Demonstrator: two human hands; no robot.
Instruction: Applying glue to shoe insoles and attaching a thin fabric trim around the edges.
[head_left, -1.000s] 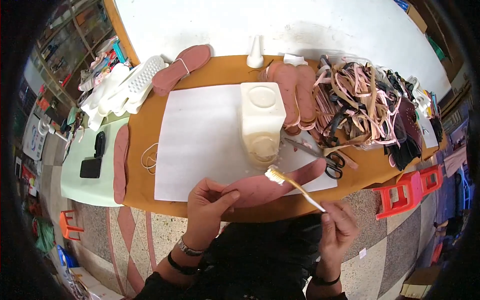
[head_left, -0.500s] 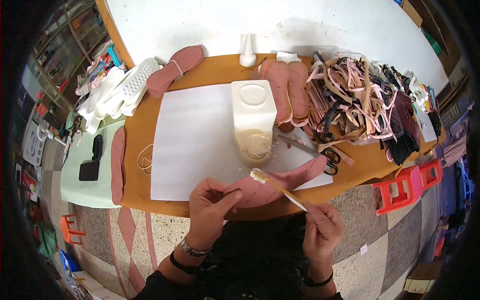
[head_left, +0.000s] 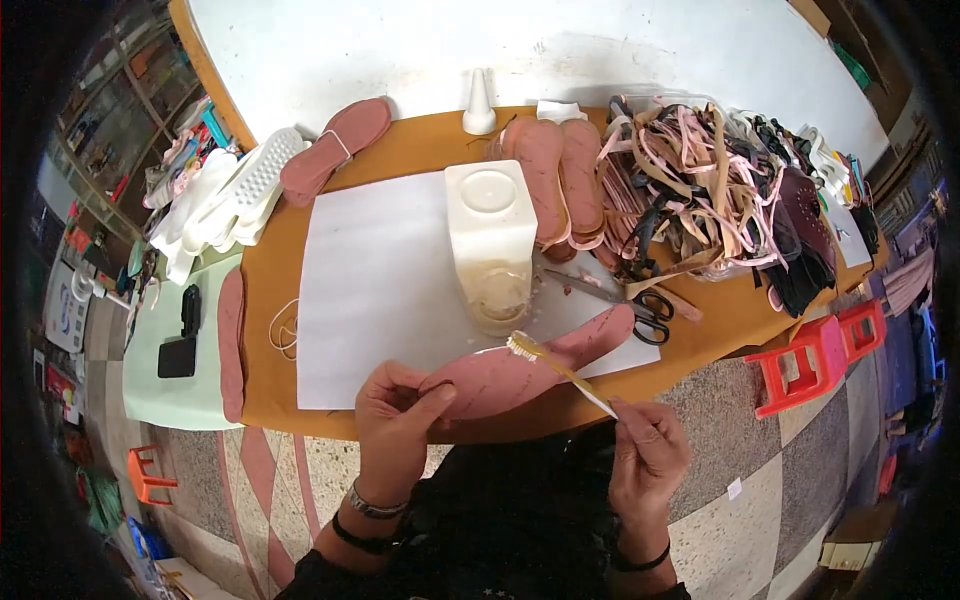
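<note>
Here, left hand [head_left: 395, 425] pinching one pink insole [head_left: 475, 387], right hand [head_left: 650, 455] pinching one toothbrush [head_left: 571, 377], one white container [head_left: 490, 225] beyond.

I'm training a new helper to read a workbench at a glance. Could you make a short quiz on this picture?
1. Fill in: the left hand holds a pink sole-shaped piece; the right hand holds a ____.

2. True or false: the scissors lie to the left of the white container.

3. Multiple choice: what colour is the band around the pink bundle near the wall?
A) black
B) white
C) green

Key:
1. Toothbrush.
2. False: the scissors lie to the right of the white container.
3. B, a white band.
</note>
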